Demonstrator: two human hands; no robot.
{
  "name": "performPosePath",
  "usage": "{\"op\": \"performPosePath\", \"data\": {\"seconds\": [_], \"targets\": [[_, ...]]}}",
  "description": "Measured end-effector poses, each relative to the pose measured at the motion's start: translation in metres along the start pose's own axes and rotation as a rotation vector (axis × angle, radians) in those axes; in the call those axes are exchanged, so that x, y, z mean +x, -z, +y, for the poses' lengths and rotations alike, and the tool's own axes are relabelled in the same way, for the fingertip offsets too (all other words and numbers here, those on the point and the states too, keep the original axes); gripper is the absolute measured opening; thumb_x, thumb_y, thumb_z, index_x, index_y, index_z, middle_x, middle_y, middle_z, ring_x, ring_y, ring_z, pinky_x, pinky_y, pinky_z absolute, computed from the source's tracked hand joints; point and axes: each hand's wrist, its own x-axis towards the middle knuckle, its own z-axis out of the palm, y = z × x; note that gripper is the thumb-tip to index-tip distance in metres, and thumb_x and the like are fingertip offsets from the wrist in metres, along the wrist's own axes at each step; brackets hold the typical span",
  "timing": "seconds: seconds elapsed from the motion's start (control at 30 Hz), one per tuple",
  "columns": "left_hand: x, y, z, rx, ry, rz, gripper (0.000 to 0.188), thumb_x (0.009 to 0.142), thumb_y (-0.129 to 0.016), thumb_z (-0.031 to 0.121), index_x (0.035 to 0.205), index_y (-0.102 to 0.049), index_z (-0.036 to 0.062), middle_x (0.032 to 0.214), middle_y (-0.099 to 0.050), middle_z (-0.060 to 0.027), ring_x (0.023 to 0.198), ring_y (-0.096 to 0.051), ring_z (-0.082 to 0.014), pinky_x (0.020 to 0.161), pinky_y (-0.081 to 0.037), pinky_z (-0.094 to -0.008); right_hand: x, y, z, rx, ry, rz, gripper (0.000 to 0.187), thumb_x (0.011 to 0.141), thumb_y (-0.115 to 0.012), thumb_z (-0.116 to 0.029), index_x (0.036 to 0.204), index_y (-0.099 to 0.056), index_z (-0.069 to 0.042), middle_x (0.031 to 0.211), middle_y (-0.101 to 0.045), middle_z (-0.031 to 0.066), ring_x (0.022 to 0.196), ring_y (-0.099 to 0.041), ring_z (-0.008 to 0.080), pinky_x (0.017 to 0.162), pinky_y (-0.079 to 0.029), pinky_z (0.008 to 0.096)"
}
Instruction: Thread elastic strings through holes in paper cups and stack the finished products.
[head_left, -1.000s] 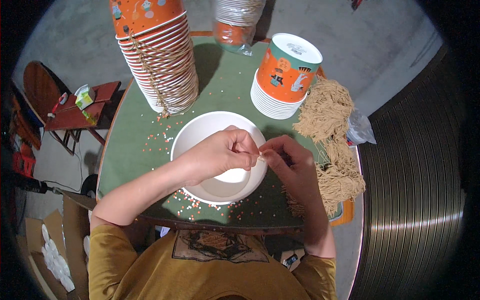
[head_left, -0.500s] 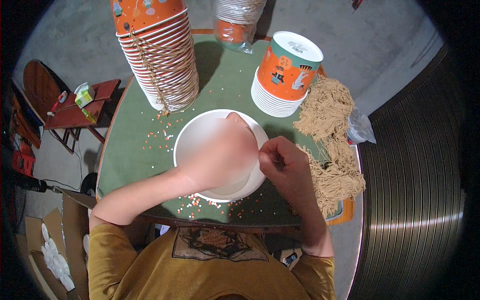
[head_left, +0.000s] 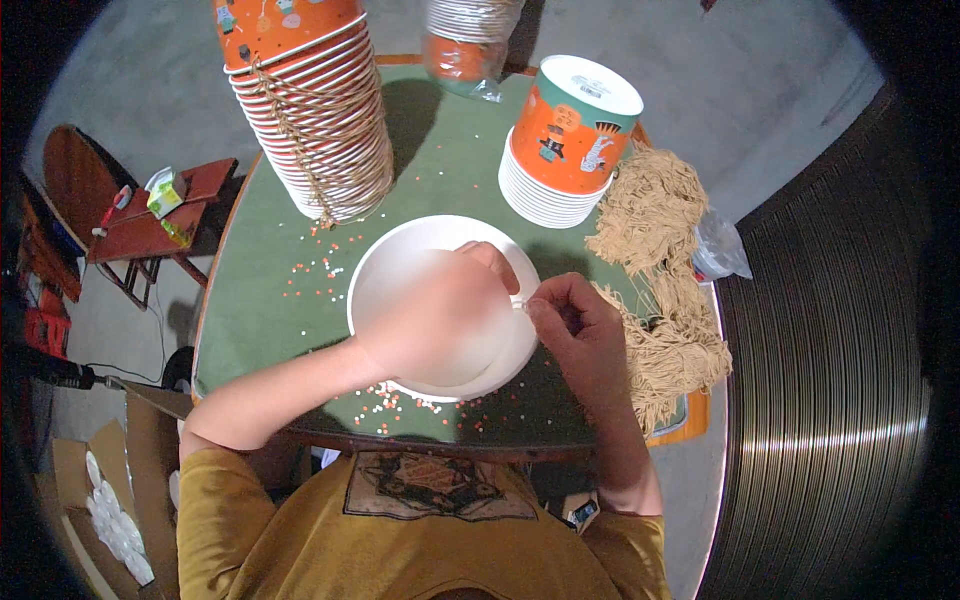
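Observation:
A round white bucket (head_left: 508, 362) stands on the green table, its pale inside facing up. Across its opening lies my left hand (head_left: 445, 310), largely blurred; its visible fingers curl near the right inner wall, and whatever they hold is hidden. By the bucket's right rim my right hand (head_left: 575, 325) has thumb and forefinger pinched together. A short bit of thin pale cord (head_left: 519, 304) shows at those fingertips. Just right of that hand lies a heap of tan cords (head_left: 675, 365).
A tall stack of orange buckets with cord handles (head_left: 325, 130) stands back left. Upturned orange-and-green buckets (head_left: 570, 140) stand back right, with a bagged stack (head_left: 465, 55) behind. Small orange and white beads (head_left: 390, 405) are scattered on the green table (head_left: 250, 340). An open carton (head_left: 100, 450) is at lower left.
My right hand has shifted slightly right, away from the left hand, and a gap with the bit of cord shows between them. The left hand's fingers have shifted slightly, still over the bucket.

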Motion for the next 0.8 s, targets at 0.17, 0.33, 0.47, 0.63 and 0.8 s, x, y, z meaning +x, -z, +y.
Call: {"op": "performPosePath", "data": {"seconds": [0.17, 0.33, 0.47, 0.63, 0.8], "targets": [[0.007, -0.002, 0.008, -0.300, 0.238, -0.258, 0.010, 0.094, -0.050, 0.012, 0.100, -0.051, 0.0033, 0.088, -0.054, -0.0002, 0.080, -0.049, -0.0073, 0.074, -0.044, -0.0240, -0.006, 0.010, 0.010, 0.127, -0.100, -0.065, 0.013, 0.087, -0.064, -0.014, 0.090, -0.060, -0.003, 0.070, -0.057, -0.0010, 0.064, -0.050, 0.0055, 0.058, -0.043, 0.0229], [0.013, -0.008, 0.000, -0.340, 0.194, -0.272, 0.013, 0.097, -0.050, 0.016, 0.100, -0.053, 0.0036, 0.088, -0.054, 0.0006, 0.083, -0.050, -0.0070, 0.076, -0.043, -0.0230, -0.011, 0.010, 0.014, 0.194, -0.136, -0.062, 0.015, 0.088, -0.063, -0.017, 0.091, -0.060, -0.002, 0.070, -0.057, -0.0007, 0.065, -0.050, 0.0058, 0.060, -0.043, 0.0236], [0.014, -0.006, 0.005, -0.342, 0.197, -0.295, 0.014, 0.095, -0.056, 0.016, 0.099, -0.054, 0.0035, 0.087, -0.055, 0.0012, 0.084, -0.050, -0.0064, 0.078, -0.043, -0.0229, -0.012, 0.009, 0.017, 0.135, -0.074, -0.031, 0.017, 0.088, -0.064, -0.019, 0.091, -0.060, -0.002, 0.070, -0.058, 0.0009, 0.064, -0.050, 0.0067, 0.060, -0.044, 0.0241], [0.009, -0.011, 0.008, -0.273, 0.182, -0.272, 0.014, 0.092, -0.061, 0.014, 0.097, -0.054, 0.0028, 0.083, -0.054, 0.0022, 0.079, -0.049, -0.0065, 0.076, -0.043, -0.0224, -0.012, 0.009, 0.017, 0.066, -0.046, -0.024, 0.018, 0.087, -0.065, -0.019, 0.091, -0.060, -0.002, 0.070, -0.059, 0.0030, 0.064, -0.053, 0.0088, 0.061, -0.046, 0.0254], [0.007, -0.009, 0.023, 0.077, 0.101, -0.192, 0.013, 0.089, -0.063, 0.012, 0.088, -0.055, 0.0022, 0.079, -0.053, -0.0005, 0.074, -0.049, -0.0081, 0.067, -0.043, -0.0263, -0.016, 0.008, 0.014, -0.003, -0.012, -0.033, 0.016, 0.085, -0.066, -0.016, 0.093, -0.059, -0.003, 0.076, -0.061, 0.0064, 0.066, -0.058, 0.0132, 0.061, -0.048, 0.0285]]}}
